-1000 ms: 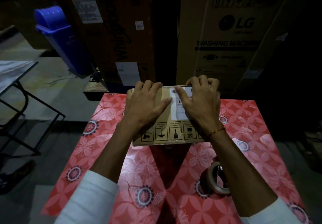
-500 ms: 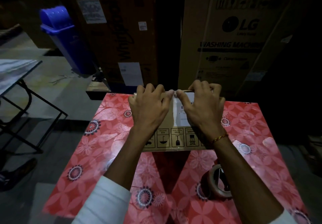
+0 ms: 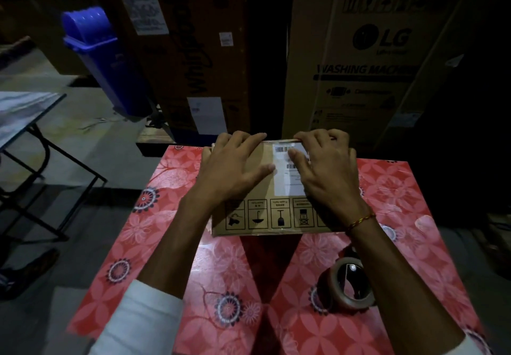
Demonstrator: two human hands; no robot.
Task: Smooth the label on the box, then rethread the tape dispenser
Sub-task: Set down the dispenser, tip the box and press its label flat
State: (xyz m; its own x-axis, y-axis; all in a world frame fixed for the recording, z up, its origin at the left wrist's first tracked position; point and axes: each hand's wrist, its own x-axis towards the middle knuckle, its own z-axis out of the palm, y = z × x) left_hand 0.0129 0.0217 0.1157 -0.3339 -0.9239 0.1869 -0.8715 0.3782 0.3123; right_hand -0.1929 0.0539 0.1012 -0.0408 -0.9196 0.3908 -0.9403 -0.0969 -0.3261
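Both hands lie open and flat on the box, left hand beside the label, right hand covering its right part.

The right hand covers part of the white label, whose tiny words are too small to read. The right arm hides one side of the tape roll.
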